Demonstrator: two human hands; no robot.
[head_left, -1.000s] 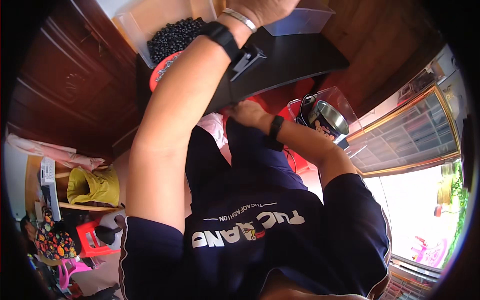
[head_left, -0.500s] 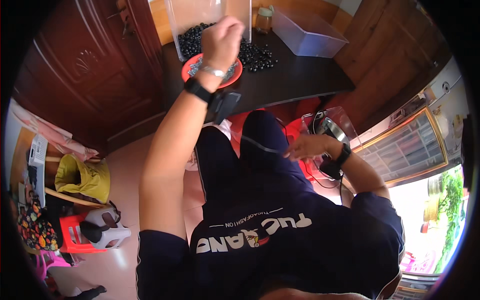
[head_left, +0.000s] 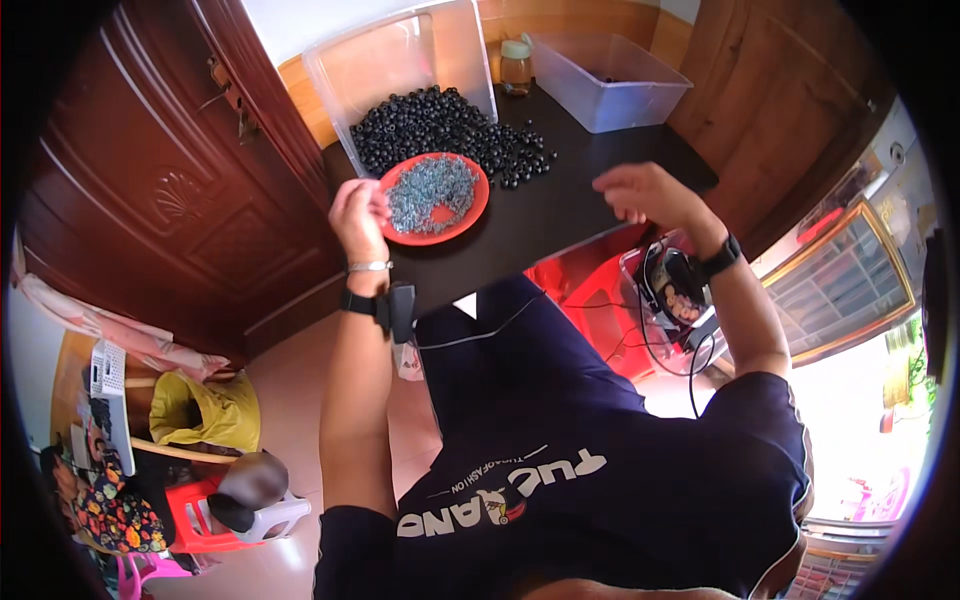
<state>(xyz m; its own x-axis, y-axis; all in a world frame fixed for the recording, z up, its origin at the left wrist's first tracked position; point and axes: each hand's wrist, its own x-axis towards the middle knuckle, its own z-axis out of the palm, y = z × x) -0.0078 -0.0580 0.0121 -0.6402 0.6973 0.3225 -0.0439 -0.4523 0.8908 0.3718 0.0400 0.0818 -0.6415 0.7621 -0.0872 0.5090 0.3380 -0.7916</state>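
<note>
On the dark table, an orange-red plate carries a heap of small silvery metal pieces. My left hand is at the plate's left rim, its fingers curled in; what they hold, if anything, is hidden. Over the right part of the table, my right hand is raised with its fingers stretched loosely leftward, and nothing shows in it. Behind the plate lies a big pile of small black round pieces, some with holes, spilling from a clear plastic bin tipped on its side.
A translucent box stands at the back right, beside a lidded jar. A thin pale cord crosses my lap. Red stools and a clear container with black cables sit below the table's right side. A wooden door is at left.
My left hand has come back from over the black pile to the plate's left edge, uncovering the plate. My right hand has risen from beside my lap to above the table.
</note>
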